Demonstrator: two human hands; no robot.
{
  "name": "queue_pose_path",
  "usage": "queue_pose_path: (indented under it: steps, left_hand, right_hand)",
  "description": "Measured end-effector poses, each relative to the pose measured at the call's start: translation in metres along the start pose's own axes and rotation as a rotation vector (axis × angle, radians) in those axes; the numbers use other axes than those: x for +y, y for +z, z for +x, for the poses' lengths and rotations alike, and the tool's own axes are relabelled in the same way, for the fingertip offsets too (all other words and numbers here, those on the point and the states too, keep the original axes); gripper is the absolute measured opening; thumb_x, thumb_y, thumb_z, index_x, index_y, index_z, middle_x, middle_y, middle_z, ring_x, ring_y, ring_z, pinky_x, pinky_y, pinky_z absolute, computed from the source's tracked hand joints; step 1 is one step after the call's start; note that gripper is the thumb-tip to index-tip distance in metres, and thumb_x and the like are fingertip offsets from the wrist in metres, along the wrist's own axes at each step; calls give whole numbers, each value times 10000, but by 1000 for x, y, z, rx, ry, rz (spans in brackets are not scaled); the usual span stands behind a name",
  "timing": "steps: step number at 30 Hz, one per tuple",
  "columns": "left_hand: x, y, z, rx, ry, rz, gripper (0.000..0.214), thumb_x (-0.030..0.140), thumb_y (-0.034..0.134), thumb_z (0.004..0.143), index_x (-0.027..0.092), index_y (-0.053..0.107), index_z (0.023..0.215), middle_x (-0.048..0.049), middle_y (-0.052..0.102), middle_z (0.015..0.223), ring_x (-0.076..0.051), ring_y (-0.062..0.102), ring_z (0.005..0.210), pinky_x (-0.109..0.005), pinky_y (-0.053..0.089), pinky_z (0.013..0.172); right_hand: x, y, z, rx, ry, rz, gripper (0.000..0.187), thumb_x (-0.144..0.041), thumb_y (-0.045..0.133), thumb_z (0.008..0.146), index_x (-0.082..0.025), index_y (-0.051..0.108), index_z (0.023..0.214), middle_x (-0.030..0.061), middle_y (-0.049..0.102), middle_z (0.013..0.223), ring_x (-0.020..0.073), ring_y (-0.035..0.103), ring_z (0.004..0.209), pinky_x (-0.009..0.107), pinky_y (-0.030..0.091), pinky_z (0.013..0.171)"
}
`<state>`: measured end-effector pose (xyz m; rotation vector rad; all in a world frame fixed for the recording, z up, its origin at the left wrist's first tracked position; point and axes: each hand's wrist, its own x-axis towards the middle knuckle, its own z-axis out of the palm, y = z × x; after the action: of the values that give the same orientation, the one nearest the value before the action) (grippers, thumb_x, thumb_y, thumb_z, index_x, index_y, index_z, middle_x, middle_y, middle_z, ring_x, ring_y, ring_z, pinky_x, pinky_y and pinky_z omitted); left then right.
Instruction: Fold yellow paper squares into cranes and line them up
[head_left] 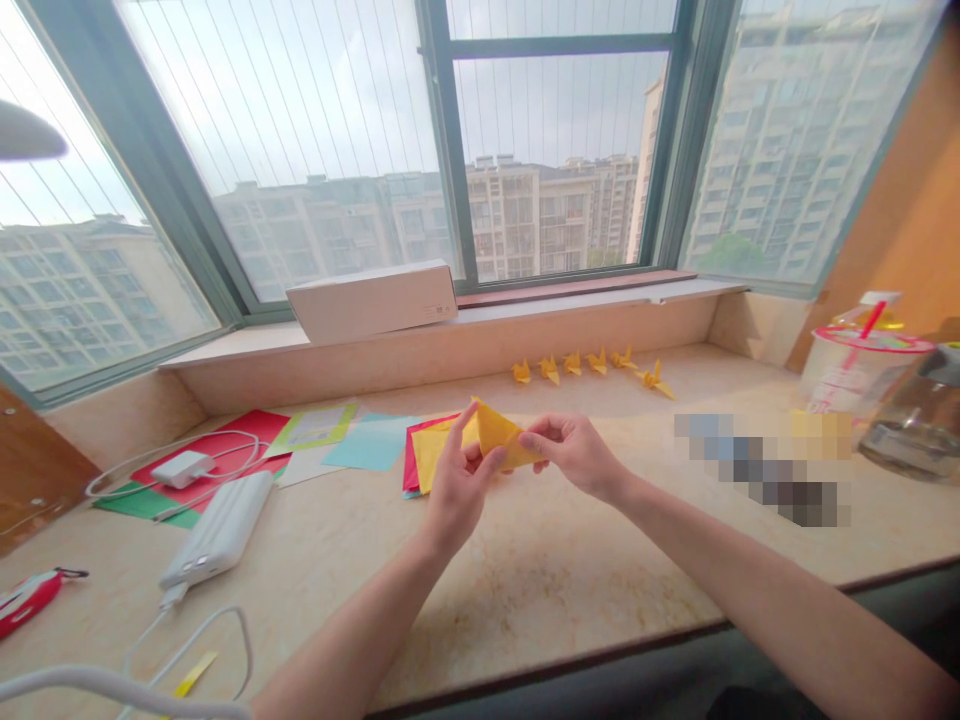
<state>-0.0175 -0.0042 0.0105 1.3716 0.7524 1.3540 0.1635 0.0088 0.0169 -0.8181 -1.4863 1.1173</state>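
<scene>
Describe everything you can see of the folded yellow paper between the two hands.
The folded yellow paper is a thin, matte sheet creased into a pointed, roughly triangular shape. It is held above the counter, peak pointing up. The left hand pinches its lower left part; the right hand pinches its right end. Coloured sheets lie on the counter behind it.

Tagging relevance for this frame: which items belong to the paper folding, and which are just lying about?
In use: yellow folded paper, pinched by left hand and right hand; coloured sheets behind it; small yellow folded figures by the sill.
Lying about: power bank; charger with cable; white box on the sill; lidded cup with straw; glass jar.
</scene>
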Motion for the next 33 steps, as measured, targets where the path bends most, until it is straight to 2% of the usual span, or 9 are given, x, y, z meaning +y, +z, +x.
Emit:
queue_pose_path:
  steps: [4,8,13,18,23,27,29,31,33]
  left_hand:
    - [5,-3,3,97,-20,-62,977,395,793,760,247,204,1526,-39,765,905,-207,730,824,-331,574,771]
    - [5,-7,6,153,-16,-94,983,378,794,765,234,193,1529,-63,770,948,-229,737,870,-371,579,817]
    - [3,-7,7,162,-6,-86,808,331,779,783,187,344,1449,-86,768,994,-232,729,912,-347,582,797]
    - [6,-5,7,113,27,-44,545,368,788,761,154,540,1197,-109,763,1023,-250,727,931,-344,577,799]
    - [7,-5,7,46,19,-51,493,360,792,754,170,528,1124,-87,768,965,-241,734,908,-332,566,811]
    - [4,-8,7,40,-25,-79,525,347,782,769,204,474,1169,-42,760,904,-209,735,815,-321,561,766]
    - [2,-10,8,22,-43,-78,479,361,772,778,196,501,1138,-33,751,873,-187,723,760,-300,552,728]
    - [2,-10,8,-6,-63,-81,402,379,765,782,174,554,1057,-34,737,849,-161,700,721,-265,533,689]
    - [2,-10,8,-25,-74,-103,369,393,774,769,163,584,987,-28,722,830,-137,672,693,-237,513,660]
  right_hand:
    - [-7,-4,-1,-115,-44,-44,502,-592,603,867,-133,738,1018,57,736,727,142,654,599,266,504,603]
    - [-9,-4,-2,-192,-47,-35,467,-533,663,848,-171,716,1138,82,771,927,183,718,771,292,520,710]
    - [-4,0,-1,-92,-17,-46,399,-521,654,848,-165,765,991,92,781,862,218,739,789,345,541,737]
    - [-2,-4,1,-91,-12,-10,431,-529,660,840,-163,759,1043,89,785,871,222,748,789,357,557,764]
    - [-7,-4,-2,-86,-69,-120,408,-516,632,864,-158,776,996,80,784,879,223,738,803,340,549,771]
    - [-6,1,-11,-8,-215,-331,354,-475,588,907,-186,792,921,60,782,873,222,715,833,318,527,772]
    - [-2,3,-15,-63,-262,-397,397,-495,559,922,-179,789,852,53,770,800,202,700,751,293,513,705]
    - [1,4,-17,-153,-271,-375,516,-538,468,957,-164,769,766,50,746,716,176,676,660,273,492,637]
    - [2,4,-16,-170,-259,-319,602,-555,391,982,-155,726,682,52,721,665,158,659,618,264,482,615]
